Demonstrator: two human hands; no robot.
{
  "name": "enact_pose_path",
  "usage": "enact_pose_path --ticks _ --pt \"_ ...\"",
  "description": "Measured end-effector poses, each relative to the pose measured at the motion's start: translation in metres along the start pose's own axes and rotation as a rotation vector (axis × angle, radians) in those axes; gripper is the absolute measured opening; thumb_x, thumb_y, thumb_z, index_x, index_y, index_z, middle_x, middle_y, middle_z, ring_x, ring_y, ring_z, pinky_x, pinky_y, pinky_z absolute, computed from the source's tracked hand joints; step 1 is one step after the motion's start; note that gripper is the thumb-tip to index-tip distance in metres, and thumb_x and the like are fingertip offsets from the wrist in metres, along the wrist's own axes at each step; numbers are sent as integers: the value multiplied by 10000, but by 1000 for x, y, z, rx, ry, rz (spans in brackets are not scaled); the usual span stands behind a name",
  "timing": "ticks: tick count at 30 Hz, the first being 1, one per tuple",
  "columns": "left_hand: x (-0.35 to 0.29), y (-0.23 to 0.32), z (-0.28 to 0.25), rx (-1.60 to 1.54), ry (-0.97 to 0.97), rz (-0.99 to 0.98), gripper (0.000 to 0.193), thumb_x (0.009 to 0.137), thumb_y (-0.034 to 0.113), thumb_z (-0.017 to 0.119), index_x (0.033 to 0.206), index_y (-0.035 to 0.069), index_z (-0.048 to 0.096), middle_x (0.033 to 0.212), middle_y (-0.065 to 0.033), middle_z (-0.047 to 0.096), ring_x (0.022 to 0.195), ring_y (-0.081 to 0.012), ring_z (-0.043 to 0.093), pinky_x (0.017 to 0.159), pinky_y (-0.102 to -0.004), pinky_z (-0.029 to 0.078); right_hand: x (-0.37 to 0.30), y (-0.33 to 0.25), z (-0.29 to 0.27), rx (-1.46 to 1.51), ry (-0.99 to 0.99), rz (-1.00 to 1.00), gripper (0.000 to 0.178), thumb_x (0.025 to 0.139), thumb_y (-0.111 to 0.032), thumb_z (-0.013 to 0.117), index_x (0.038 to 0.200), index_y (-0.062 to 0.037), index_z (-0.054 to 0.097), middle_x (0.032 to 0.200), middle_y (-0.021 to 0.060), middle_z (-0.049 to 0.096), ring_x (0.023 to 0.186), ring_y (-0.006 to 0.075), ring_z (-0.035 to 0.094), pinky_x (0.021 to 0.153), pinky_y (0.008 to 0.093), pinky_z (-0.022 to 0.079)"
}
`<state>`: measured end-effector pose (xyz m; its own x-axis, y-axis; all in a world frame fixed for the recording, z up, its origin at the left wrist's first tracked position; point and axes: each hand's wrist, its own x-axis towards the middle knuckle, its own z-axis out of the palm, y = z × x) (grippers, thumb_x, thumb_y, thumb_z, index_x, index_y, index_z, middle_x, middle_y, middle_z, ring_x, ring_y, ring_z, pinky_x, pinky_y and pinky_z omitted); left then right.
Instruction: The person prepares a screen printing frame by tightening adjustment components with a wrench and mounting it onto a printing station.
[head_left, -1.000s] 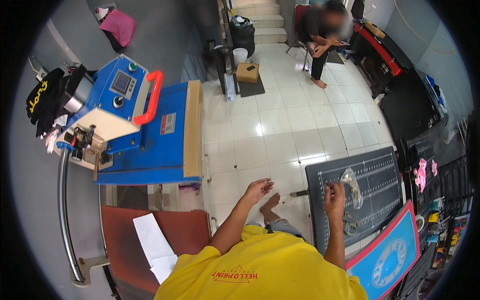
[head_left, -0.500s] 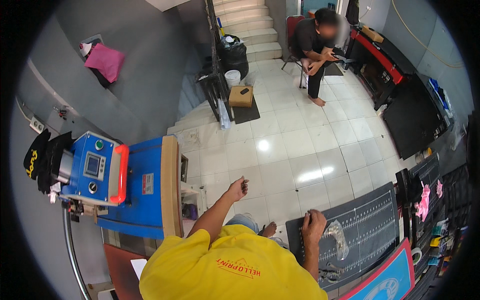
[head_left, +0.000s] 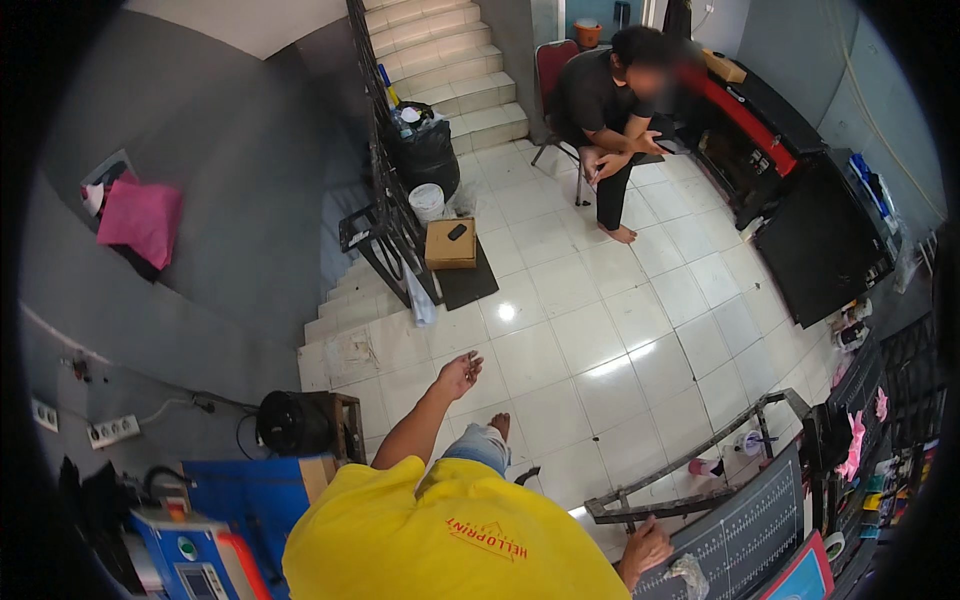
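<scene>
My left hand (head_left: 462, 374) hangs out in front of me above the white tiled floor (head_left: 545, 345). Its fingers are curled, and whatever may lie in them is too small to make out. On my other side, my right hand (head_left: 648, 547) is low by the edge of a dark cutting mat (head_left: 735, 530) with white ruled marks. The fingers there are loosely bent and somewhat apart, with nothing visible in them. A clear plastic bag (head_left: 688, 575) lies on the mat close to that hand.
A black metal frame (head_left: 625, 507) stands beyond the mat. To the left is a blue heat press (head_left: 215, 560). Ahead are a cardboard box (head_left: 451, 244), a white bucket (head_left: 427, 201), a black bag (head_left: 428, 158) and stairs (head_left: 450, 90). A person (head_left: 610, 120) sits on a chair at the far side.
My body has moved forward, away from the mat and the heat press, which both sit lower in view. The right hand has slid toward the mat's far edge; the left stays held out.
</scene>
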<state>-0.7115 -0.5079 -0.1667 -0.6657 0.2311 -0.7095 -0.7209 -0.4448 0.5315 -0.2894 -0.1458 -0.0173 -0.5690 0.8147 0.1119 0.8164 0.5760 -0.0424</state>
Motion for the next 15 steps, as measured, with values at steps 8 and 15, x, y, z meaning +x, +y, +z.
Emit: enact_pose_path --ticks 8,15 --pt "87 161 54 -80 -202 62 256 1041 201 372 1247 151 516 1230 -56 627 949 -148 596 712 -224 462 34 -29 42 -329 -300 474 390 919 -422 582 787 -78 709 733 132 656 780 308 653 722 484 452" --pt "144 242 48 -224 -271 191 273 1016 205 434 1269 142 514 1279 -70 592 981 -173 597 742 -258 454 102 -113 153 5 -476 280 348 868 -351 638 785 -15 672 724 159 669 707 348 669 627 444 514"
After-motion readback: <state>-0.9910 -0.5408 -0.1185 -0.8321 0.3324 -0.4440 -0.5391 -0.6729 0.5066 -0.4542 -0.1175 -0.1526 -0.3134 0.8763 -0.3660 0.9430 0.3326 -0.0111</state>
